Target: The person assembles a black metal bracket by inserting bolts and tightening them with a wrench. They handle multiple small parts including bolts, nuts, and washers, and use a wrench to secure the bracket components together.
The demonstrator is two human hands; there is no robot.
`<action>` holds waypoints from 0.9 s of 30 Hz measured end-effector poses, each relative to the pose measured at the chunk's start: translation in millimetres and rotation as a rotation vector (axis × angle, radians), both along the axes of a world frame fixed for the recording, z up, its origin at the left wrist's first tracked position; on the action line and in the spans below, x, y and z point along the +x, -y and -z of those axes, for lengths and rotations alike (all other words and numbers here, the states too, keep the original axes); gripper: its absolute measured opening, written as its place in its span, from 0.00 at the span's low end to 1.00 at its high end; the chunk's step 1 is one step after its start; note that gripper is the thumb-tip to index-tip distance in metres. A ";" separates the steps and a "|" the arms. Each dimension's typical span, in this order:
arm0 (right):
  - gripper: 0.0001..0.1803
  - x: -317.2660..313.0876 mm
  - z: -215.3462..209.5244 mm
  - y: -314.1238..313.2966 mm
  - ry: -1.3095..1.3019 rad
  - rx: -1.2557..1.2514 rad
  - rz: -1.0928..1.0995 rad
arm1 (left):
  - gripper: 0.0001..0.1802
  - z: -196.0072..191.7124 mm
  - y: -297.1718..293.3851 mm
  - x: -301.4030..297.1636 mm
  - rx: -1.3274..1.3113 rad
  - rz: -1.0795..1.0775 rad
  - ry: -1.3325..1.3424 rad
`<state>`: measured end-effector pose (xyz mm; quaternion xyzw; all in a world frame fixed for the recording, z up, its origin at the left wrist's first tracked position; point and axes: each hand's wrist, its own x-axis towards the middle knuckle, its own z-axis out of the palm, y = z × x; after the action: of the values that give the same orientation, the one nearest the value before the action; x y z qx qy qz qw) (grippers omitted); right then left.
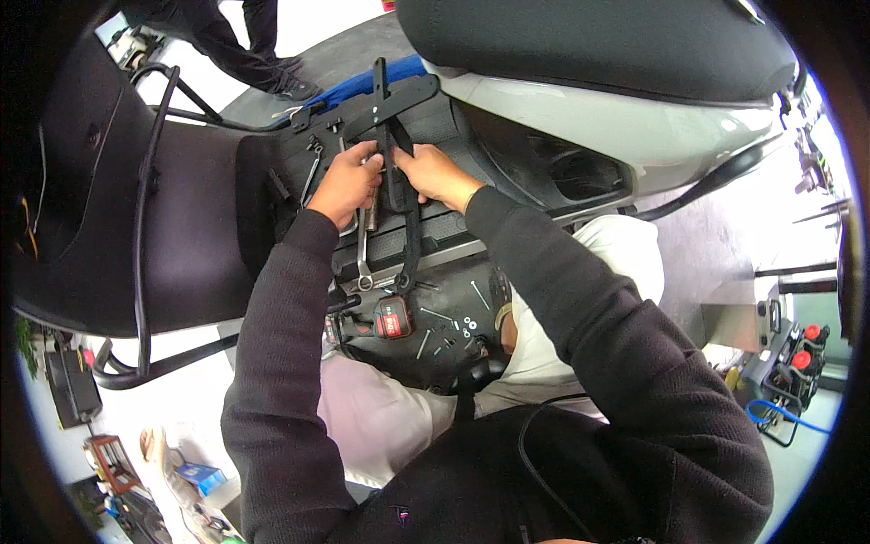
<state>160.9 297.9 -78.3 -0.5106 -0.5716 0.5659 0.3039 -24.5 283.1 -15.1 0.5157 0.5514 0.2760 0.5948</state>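
Above the scooter's footboard, my two hands are at a black metal bracket made of flat crossed bars. My left hand is closed at the bracket's left side, thumb and fingertips pinched together. On the other side, my right hand grips a bar with its fingers curled under. The exact contact of the fingertips is partly hidden. A combination wrench lies just below my left hand, partly covered. Another slim wrench rests further left on the footboard.
Loose bolts and several nuts lie on the floor by my legs, beside a power tool with a red-black battery. The scooter seat is at upper right, a black crash bar at left. Another person's legs stand beyond.
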 end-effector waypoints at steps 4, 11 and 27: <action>0.28 3.0 -1.1 -0.8 -0.291 -0.183 0.006 | 0.21 0.1 0.5 0.6 0.010 0.002 -0.007; 0.23 2.9 -4.5 -1.0 -0.063 -0.101 0.023 | 0.21 4.2 -1.4 -1.0 0.048 0.009 -0.041; 0.27 2.9 -4.7 1.1 -0.146 -0.070 -0.025 | 0.22 -0.4 1.7 3.5 0.072 -0.023 -0.133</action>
<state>163.8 296.7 -73.6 -0.4712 -0.5343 0.6248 0.3197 -20.9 281.3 -14.7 0.5475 0.5854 0.2674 0.5348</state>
